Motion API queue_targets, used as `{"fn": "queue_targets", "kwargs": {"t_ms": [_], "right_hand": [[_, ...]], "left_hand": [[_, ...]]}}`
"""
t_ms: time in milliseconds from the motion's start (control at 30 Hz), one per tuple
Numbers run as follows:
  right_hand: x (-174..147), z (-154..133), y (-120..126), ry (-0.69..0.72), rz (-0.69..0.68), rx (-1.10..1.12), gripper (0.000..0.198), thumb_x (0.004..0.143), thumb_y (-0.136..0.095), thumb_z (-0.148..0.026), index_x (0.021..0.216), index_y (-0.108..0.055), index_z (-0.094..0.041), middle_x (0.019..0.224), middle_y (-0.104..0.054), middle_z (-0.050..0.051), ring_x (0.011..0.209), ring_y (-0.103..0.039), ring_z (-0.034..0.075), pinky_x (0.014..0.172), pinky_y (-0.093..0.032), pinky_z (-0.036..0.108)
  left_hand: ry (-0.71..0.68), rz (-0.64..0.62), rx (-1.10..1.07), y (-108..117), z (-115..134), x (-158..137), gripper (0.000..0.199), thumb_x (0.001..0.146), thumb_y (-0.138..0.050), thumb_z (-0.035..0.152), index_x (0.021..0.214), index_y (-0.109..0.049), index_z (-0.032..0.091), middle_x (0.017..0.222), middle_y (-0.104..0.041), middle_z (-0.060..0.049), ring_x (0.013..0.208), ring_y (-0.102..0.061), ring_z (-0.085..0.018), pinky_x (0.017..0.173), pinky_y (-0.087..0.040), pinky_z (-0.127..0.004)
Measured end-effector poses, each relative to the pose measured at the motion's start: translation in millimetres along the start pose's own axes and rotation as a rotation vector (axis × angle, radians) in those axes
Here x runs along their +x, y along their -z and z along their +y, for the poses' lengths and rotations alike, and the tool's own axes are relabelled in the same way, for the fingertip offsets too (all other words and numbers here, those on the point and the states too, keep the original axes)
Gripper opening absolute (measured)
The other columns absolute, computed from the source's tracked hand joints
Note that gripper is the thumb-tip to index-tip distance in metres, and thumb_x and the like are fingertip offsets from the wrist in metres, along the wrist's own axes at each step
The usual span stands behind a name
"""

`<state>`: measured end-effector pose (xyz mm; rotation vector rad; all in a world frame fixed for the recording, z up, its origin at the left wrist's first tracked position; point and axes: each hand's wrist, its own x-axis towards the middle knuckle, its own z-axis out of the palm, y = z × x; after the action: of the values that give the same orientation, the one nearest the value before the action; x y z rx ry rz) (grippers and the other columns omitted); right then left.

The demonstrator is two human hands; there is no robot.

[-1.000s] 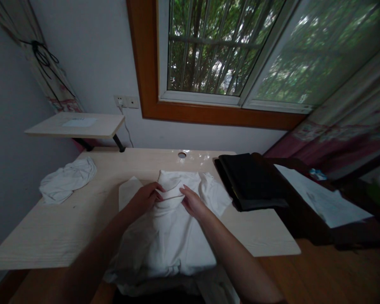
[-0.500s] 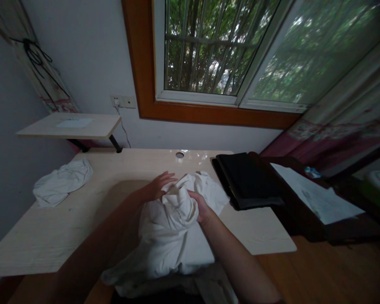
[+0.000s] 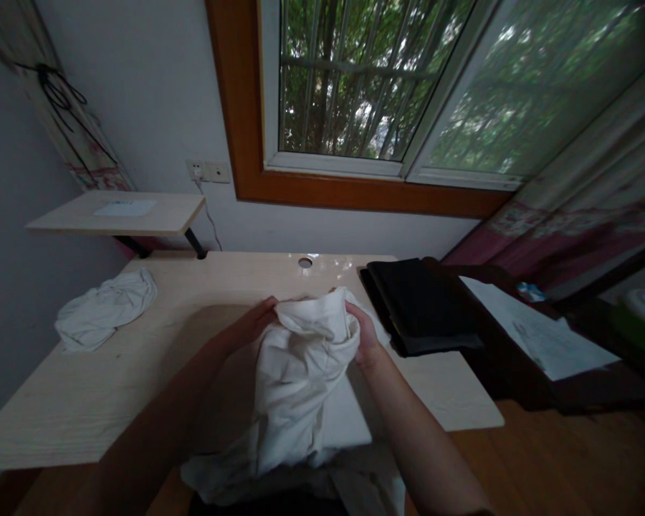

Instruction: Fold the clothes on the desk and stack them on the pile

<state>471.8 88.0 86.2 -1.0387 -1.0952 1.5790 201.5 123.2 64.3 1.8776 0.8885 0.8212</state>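
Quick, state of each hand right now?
Left hand: closed on the white cloth, at its upper left edge.
Right hand: holding the same cloth's right side, fingers partly hidden.

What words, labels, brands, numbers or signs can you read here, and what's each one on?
No text can be read.
Paper on the raised shelf: dark marks, too small and blurred.
White sheet at the right: faint marks, too blurred.
White cloth held by the left hand and right hand: no writing visible.

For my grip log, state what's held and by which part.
White cloth, by its raised far edge: left hand at the left end, right hand at the right.
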Motion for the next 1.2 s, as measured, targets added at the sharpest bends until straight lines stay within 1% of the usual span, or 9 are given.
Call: {"fn": "queue_targets", "kwargs": {"t_ms": [133,367,500,600,700,800,867,1000,1200], "right_hand": [[10.0,-14.7,20.5,-0.040,0.109,0.140,0.040,0.087,-0.053,-0.052,0.100,-0.071,-0.018,0.088,-0.078,0.011,0.100,-0.074,0.033,0.091,-0.058,0.048],[50.2,-10.9,37.1,0.105,0.354,0.127,0.025,0.083,-0.063,-0.037,0.102,-0.063,-0.021,0.083,-0.074,0.003,0.085,-0.072,0.026,0.079,-0.060,0.039],[69.9,9.0,26.9,0.159,0.476,-0.202,0.022,0.087,-0.055,-0.041,0.098,-0.059,-0.023,0.084,-0.068,0.002,0.083,-0.068,0.024,0.079,-0.059,0.040],[62.8,16.9,10.0,0.405,0.540,-0.465,0.027,0.086,-0.059,-0.035,0.111,-0.061,-0.024,0.111,-0.068,0.007,0.111,-0.063,0.026,0.099,-0.052,0.048],[34.5,14.0,-17.0,0.744,0.241,-0.748,0.022,0.094,-0.057,-0.026,0.114,-0.067,-0.025,0.127,-0.065,0.010,0.125,-0.057,0.025,0.110,-0.043,0.047],[-0.2,10.4,-42.9,0.766,-0.447,-0.899,0.024,0.100,-0.059,-0.027,0.122,-0.068,-0.027,0.125,-0.069,0.007,0.120,-0.061,0.021,0.108,-0.045,0.039],[-17.8,13.7,-52.0,0.699,-0.677,-1.027,0.049,0.094,-0.072,-0.038,0.139,-0.060,-0.026,0.141,-0.061,0.010,0.129,-0.055,0.025,0.110,-0.043,0.039],[-30.5,31.1,-49.6,0.566,-0.724,-1.235,0.083,0.083,-0.083,-0.039,0.155,-0.044,-0.023,0.136,-0.061,0.013,0.119,-0.055,0.028,0.101,-0.047,0.040],[-24.6,38.3,-34.4,0.587,-0.694,-1.134,0.022,0.089,-0.064,-0.012,0.110,-0.070,-0.019,0.101,-0.065,0.008,0.100,-0.058,0.023,0.093,-0.047,0.036]], "left_hand": [[0.166,0.268,0.030,34.8,16.6,-11.9,0.039,0.095,-0.047,0.061,0.089,-0.050,0.022,0.074,-0.054,0.003,0.072,-0.052,-0.015,0.069,-0.047,-0.028],[0.383,0.221,-0.372,62.5,63.8,-23.2,0.042,0.089,-0.063,0.057,0.108,-0.054,0.021,0.072,-0.059,0.005,0.051,-0.051,-0.010,0.047,-0.036,-0.021],[0.326,0.167,-0.501,52.8,62.5,-21.6,0.072,0.082,-0.074,0.048,0.143,-0.043,0.024,0.102,-0.072,-0.005,0.077,-0.070,-0.018,0.064,-0.052,-0.026],[0.265,0.167,-0.399,48.4,39.7,-23.6,0.079,0.082,-0.075,0.043,0.151,-0.040,0.025,0.132,-0.068,-0.012,0.109,-0.069,-0.024,0.085,-0.055,-0.031],[0.253,0.293,-0.165,51.8,7.5,-25.9,0.068,0.083,-0.069,0.039,0.146,-0.050,0.020,0.142,-0.062,-0.014,0.119,-0.064,-0.025,0.100,-0.052,-0.039],[0.228,0.434,0.138,55.7,-18.1,-27.5,0.055,0.083,-0.063,0.030,0.137,-0.059,0.022,0.142,-0.062,-0.012,0.119,-0.063,-0.025,0.104,-0.051,-0.044],[0.114,0.467,0.364,53.6,-26.1,-30.4,0.043,0.083,-0.060,0.024,0.125,-0.067,0.022,0.137,-0.063,-0.012,0.123,-0.060,-0.026,0.108,-0.048,-0.047],[-0.099,0.216,0.635,35.3,-23.8,-45.9,0.039,0.083,-0.050,0.007,0.112,-0.072,0.021,0.118,-0.069,-0.009,0.116,-0.060,-0.023,0.109,-0.047,-0.045],[-0.147,-0.140,0.707,10.3,-18.7,-72.6,0.044,0.088,-0.060,0.013,0.132,-0.064,0.023,0.127,-0.066,-0.008,0.120,-0.057,-0.025,0.107,-0.048,-0.041]]}}
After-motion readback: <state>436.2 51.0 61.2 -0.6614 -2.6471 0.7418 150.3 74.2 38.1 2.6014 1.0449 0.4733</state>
